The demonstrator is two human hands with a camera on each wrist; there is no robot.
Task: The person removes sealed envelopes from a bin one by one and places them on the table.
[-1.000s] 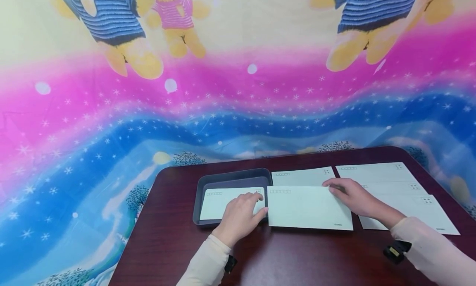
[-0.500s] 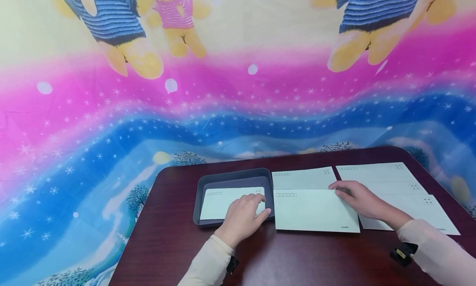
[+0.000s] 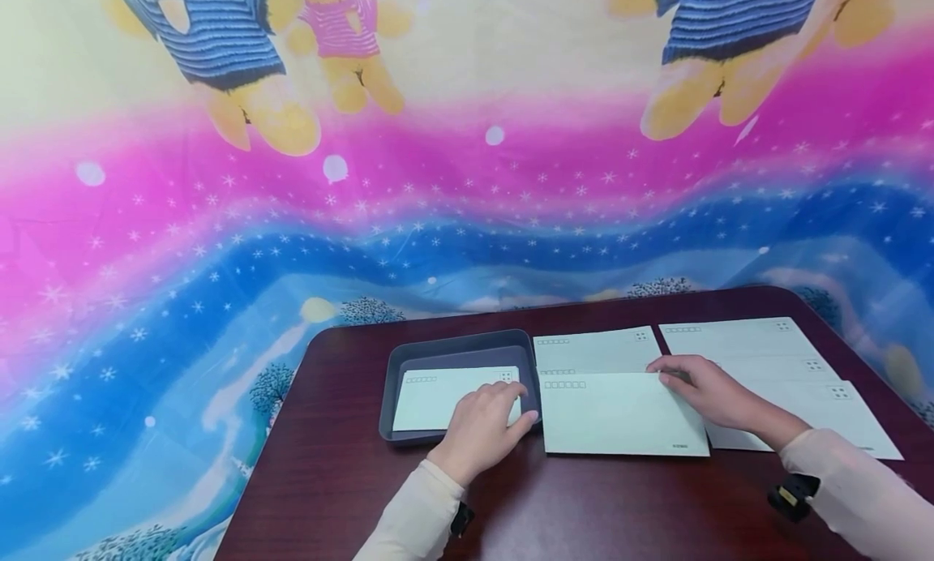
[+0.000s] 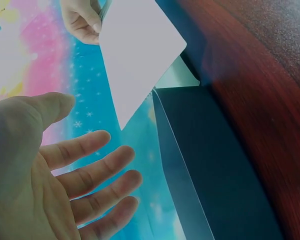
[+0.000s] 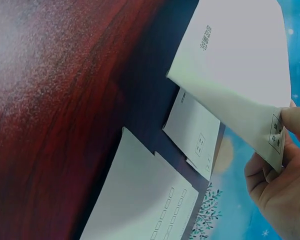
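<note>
no wording, brand or number can be read with certainty. held envelope (image 3: pixel 620 419): a row of small outlined boxes (image 3: pixel 565 385) stands at the upper left; a short line of print (image 3: pixel 680 446) stands at the lower right (too small to decipher in the head view, blurred in the right wrist view). a rectangular frame (image 5: pixel 276 132) at its corner encloses dark characters, likewise illegible. tray envelope (image 3: pixel 426 407): boxes at the upper left, a square frame with small marks at the upper right. rearmost envelope (image 3: pixel 594 352) behind the held one: same layout. right-side envelopes (image 3: pixel 730 342), overlapping: marked square frames at the upper right; the frontmost bears fine print at the lower right.
</note>
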